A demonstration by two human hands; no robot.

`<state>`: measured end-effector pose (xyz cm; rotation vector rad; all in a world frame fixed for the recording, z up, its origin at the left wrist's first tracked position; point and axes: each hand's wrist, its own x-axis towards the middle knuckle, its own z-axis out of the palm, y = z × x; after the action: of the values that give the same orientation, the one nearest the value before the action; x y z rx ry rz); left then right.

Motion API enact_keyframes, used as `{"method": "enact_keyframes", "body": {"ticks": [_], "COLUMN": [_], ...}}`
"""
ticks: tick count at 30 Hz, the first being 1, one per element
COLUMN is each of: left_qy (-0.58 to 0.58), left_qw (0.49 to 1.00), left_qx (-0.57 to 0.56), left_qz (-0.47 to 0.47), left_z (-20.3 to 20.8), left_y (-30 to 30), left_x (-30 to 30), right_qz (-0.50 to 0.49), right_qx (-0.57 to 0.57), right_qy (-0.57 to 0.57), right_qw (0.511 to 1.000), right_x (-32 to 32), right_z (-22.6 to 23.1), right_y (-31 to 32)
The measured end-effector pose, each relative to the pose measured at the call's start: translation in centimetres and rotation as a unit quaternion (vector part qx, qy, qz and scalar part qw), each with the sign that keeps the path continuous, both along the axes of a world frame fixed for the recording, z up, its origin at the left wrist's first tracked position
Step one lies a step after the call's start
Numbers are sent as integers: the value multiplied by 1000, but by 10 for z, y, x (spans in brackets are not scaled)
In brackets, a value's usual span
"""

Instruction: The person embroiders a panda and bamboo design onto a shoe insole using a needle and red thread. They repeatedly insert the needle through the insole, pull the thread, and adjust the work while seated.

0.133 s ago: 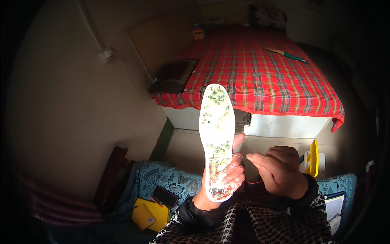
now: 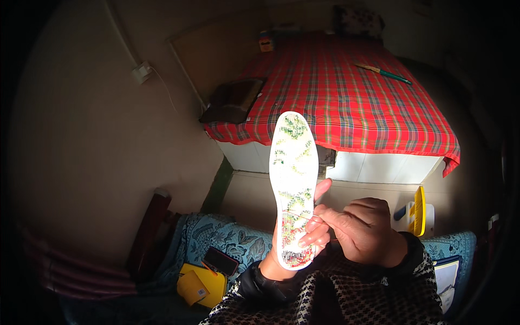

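Observation:
A long white insole (image 2: 295, 173) stitched with green, red and black patterns stands upright before me. My left hand (image 2: 318, 234) grips its lower part from behind, with fingers wrapped round the right edge and the index finger pointing up beside it. Close against that same edge, my right hand (image 2: 357, 227) is pinched, thumb and forefinger together, on a thin sewing needle that the fingertips mostly hide. A fine thread (image 2: 299, 213) runs across the insole's face towards this pinch. Bright sunlight washes out the insole's middle.
Beyond my hands is a bed with a red plaid cover (image 2: 346, 108), a green-handled brush (image 2: 384, 72) lying on it. At left, a phone (image 2: 221, 261) and yellow packets (image 2: 203, 284) rest on blue patterned cloth (image 2: 233, 238). A yellow-and-white object (image 2: 420, 214) stands at right.
My right hand has moved left, up to the insole's edge, and the straight needle seen between hand and insole is now mostly hidden. The insole has shifted slightly right.

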<state>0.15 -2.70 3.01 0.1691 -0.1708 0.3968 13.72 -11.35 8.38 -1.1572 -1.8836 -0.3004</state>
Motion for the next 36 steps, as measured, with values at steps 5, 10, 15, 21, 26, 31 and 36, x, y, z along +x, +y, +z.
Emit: {"method": "enact_keyframes", "body": {"ticks": [5,10,15,21,26,31,36], "left_qy": [10,17,19,34,38,38,119], "left_qw": [1000,999,998,997,998,997,987], "left_qx": [13,-8,-9,14,16,31,57], "left_qz": [22,49,54,68,55,60,96], "left_z": [3,5,5,6,6,5,6], "left_y": [-3,-6,-7,-7,-7,-5,-6], "left_x": [0,1,2,3,1,2,-1], "right_qz": [5,0,6,6,12,15,7], "right_qx": [31,14,6,-3,1,-2,-8], "right_qy": [-20,-49,-44,-45,-50,-53,-61], "right_qw": [999,999,999,999,999,998,998], "right_x": [-10,-10,-12,-12,-11,-10,-9], "right_z": [-5,-3,0,1,2,2,4], "right_y": [7,5,5,3,3,3,2]}}
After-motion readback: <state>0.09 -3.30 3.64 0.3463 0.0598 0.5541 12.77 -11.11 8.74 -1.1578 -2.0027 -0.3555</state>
